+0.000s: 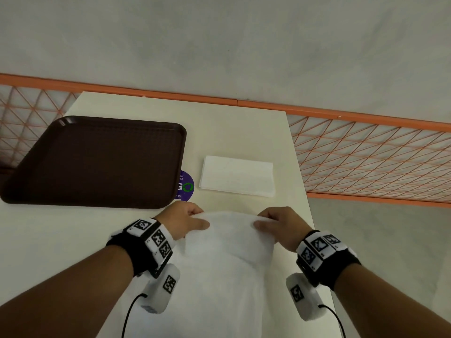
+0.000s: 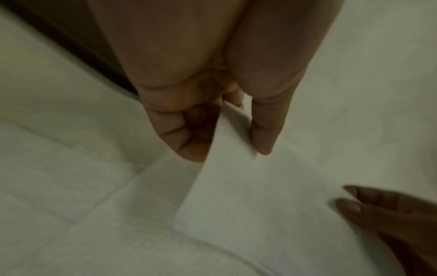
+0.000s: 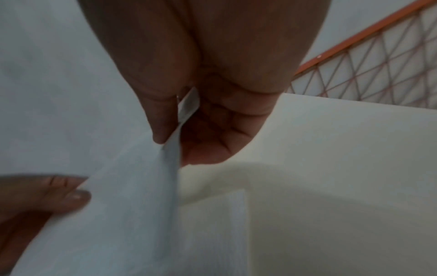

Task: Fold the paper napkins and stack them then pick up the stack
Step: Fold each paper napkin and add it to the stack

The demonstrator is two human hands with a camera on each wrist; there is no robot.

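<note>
Both hands lift the far edge of a large white paper napkin point(image 1: 227, 264) that is spread on the near part of the cream-coloured bench point(image 1: 146, 108). The left hand point(image 1: 181, 222) pinches the napkin's far left corner, thumb on top and fingers curled beneath; its grip is closed on the paper, as the left wrist view shows with the sheet point(image 2: 248, 196) running between thumb point(image 2: 267, 127) and curled fingers point(image 2: 175, 127). The right hand point(image 1: 280, 224) pinches the far right corner the same way; in the right wrist view the thin edge of the napkin point(image 3: 132, 205) passes between its thumb point(image 3: 160, 115) and fingers point(image 3: 220, 130), so that grip is also closed on the paper. The raised edge sags slightly between the two hands, while the rest of the sheet lies flat toward the person.

Beyond the hands, apart from them, a smaller folded white paper napkin point(image 1: 238, 176) lies flat on the bench. To its left sits a round purple sticker point(image 1: 186, 185), partly covered by a dark brown rectangular plastic tray point(image 1: 97, 162). An orange wire-mesh railing point(image 1: 366, 154) runs behind the bench
</note>
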